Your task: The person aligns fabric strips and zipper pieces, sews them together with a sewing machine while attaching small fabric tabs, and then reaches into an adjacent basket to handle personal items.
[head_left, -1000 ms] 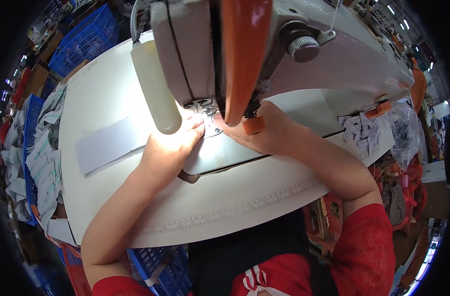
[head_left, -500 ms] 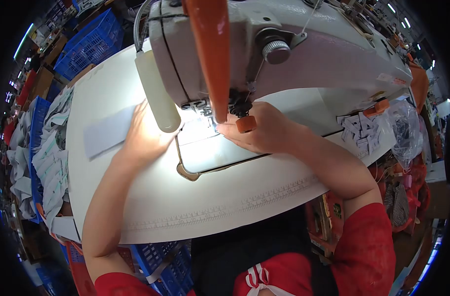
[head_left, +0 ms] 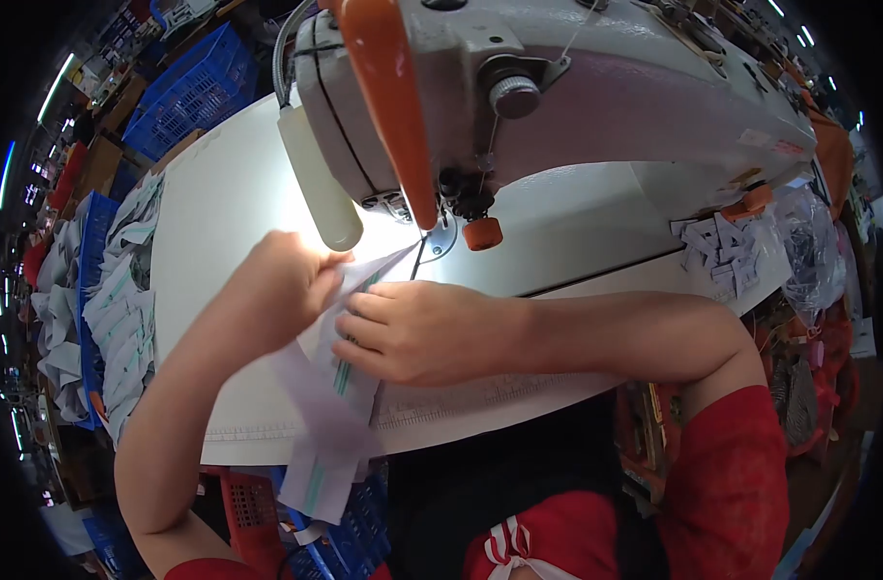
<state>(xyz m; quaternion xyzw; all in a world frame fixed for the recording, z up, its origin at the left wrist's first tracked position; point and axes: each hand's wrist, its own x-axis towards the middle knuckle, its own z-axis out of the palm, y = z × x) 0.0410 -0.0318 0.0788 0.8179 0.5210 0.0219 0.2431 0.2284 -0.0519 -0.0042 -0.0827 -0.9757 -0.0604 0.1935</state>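
A pale fabric strip [head_left: 330, 425] with green stripes runs from the needle area of the sewing machine [head_left: 645, 106] down over the table's front edge. Its lower part is folded and blurred. My left hand [head_left: 285, 295] is closed, pinching the strip's left edge beside the lamp. On the strip's right side lies my right hand [head_left: 427, 333], its fingers curled onto the cloth just below the needle plate [head_left: 441, 240]. The fingertips of the right hand are partly blurred.
A white lamp [head_left: 321, 184] and an orange lever [head_left: 393, 106] hang close above the hands. Striped cloth pieces [head_left: 122, 314] fill a blue crate at left. Small labels [head_left: 720, 253] lie at right beside a clear plastic bag [head_left: 807, 261]. A printed ruler [head_left: 480, 401] follows the front edge.
Both hands have come back from the needle toward my body, the right one crossing leftward. The striped strip is now between them; the plain pale piece at the left is no longer seen there.
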